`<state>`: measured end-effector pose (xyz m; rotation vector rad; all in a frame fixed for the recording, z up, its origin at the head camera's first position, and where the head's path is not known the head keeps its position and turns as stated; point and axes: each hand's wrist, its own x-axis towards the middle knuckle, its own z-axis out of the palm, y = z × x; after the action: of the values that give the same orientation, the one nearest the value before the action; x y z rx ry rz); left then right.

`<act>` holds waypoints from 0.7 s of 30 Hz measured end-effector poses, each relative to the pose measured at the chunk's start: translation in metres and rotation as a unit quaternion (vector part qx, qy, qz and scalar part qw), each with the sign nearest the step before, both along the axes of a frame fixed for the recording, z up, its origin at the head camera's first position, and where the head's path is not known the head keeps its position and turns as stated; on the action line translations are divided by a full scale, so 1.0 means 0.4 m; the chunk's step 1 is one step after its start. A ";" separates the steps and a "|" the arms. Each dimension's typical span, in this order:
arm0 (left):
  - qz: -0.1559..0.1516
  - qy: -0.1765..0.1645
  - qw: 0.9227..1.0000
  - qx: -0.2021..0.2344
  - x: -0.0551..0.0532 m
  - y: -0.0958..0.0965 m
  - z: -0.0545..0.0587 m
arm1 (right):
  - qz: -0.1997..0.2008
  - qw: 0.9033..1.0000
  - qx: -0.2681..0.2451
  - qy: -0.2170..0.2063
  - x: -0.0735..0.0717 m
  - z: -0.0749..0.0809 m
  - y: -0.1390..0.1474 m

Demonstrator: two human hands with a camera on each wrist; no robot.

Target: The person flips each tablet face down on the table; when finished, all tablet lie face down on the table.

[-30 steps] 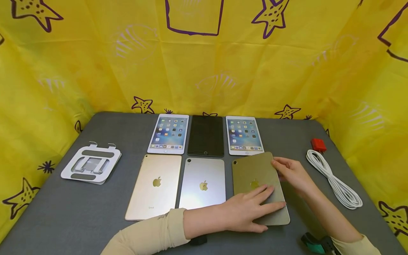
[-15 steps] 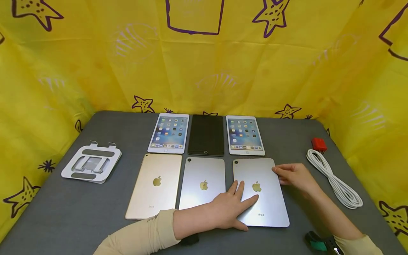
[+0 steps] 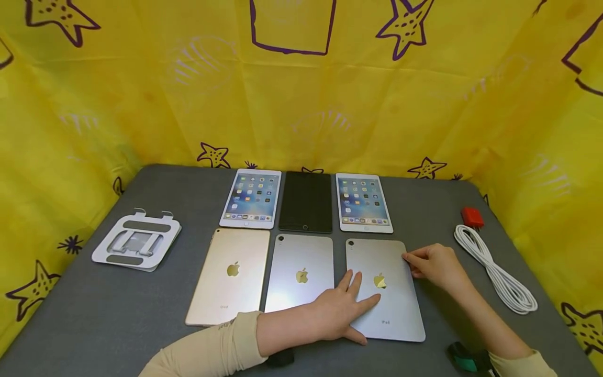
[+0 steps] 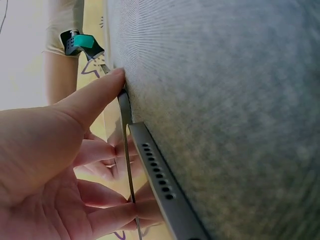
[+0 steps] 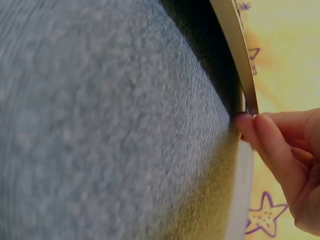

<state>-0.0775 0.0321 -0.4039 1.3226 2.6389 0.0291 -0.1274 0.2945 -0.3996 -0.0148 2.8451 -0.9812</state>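
Note:
A silver iPad (image 3: pixel 397 309) lies back up at the front right, its logo and camera showing in the head view. My right hand (image 3: pixel 436 266) pinches its right edge near the upper corner between thumb and fingers. In the right wrist view, dark shadow shows under the tablet's edge (image 5: pixel 236 42) by those fingertips. My left hand (image 3: pixel 340 313) rests spread over the tablet's left side, fingers straight and thumb at the near left edge. Its forearm crosses a second silver iPad (image 3: pixel 301 256). A gold iPad (image 3: pixel 228 277) lies left of that.
Behind stand two white tablets with lit screens, the left one (image 3: pixel 252 198) and the right one (image 3: pixel 364 201), flanking a black tablet (image 3: pixel 306 201). A white folding stand (image 3: pixel 136 243) lies at left. On the right are a coiled white cable (image 3: pixel 494 269) and a red charger (image 3: pixel 472 217).
The right silver iPad, tilted up at its far edge a second ago, has come down and shifted slightly toward me. My left hand has slid from its middle to its left side.

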 end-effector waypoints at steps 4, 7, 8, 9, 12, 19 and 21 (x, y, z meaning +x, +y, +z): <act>-0.001 0.007 1.000 -0.007 0.002 0.001 0.000 | 0.024 0.997 0.060 0.047 0.007 0.006 -0.013; -0.002 0.012 1.000 -0.009 0.002 0.001 0.000 | 0.047 0.990 0.104 0.082 0.009 0.009 -0.023; -0.003 0.015 1.000 -0.009 0.003 0.000 0.001 | 0.053 0.988 0.116 0.088 0.010 0.011 -0.027; -0.003 0.016 1.000 -0.007 0.003 -0.002 0.001 | 0.058 0.986 0.127 0.093 0.011 0.012 -0.031; -0.004 0.019 1.000 -0.003 0.002 -0.006 0.000 | 0.071 0.978 0.160 0.111 0.012 0.017 -0.046; -0.001 -0.057 0.997 0.052 -0.034 -0.036 -0.001 | 0.075 0.969 0.155 0.179 0.006 0.029 -0.112; 0.000 -0.088 0.992 0.086 -0.058 -0.055 0.004 | 0.093 0.969 0.126 0.193 -0.005 0.027 -0.143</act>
<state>-0.1005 0.0102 -0.4025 1.3042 2.5334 0.3632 -0.1295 0.2375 -0.3887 -0.4900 3.2182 -0.6299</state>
